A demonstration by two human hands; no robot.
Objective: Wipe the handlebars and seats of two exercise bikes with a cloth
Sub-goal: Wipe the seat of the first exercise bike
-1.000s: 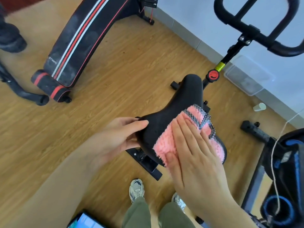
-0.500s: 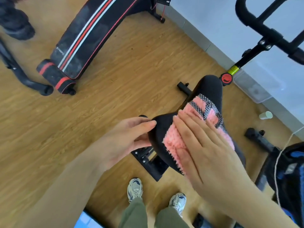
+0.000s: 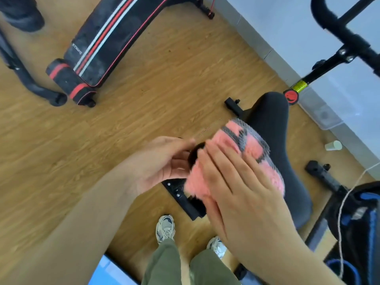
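Down below, the black seat (image 3: 273, 124) stands over the wooden floor (image 3: 164, 79), with the handlebars (image 3: 337, 31) beyond its nose. The right hand (image 3: 242, 194) lies flat on the seat's wide rear, fingers straight. The left hand (image 3: 156, 163) grips the seat's left rear edge, fingers curled. The pink cloth (image 3: 246, 145) is pressed between the right palm and the seat.

The right hand (image 3: 242, 194), flat on the pink cloth (image 3: 244, 140), sweeps it leftward across the wide rear of the seat (image 3: 287, 182). A second ago the cloth lay on the seat's right half; now it drapes over the left edge, leaving the right half bare. The right fingertips close in on the left hand (image 3: 156, 163), which a moment earlier stood apart from them. Only a sliver of black seat shows between the two hands.
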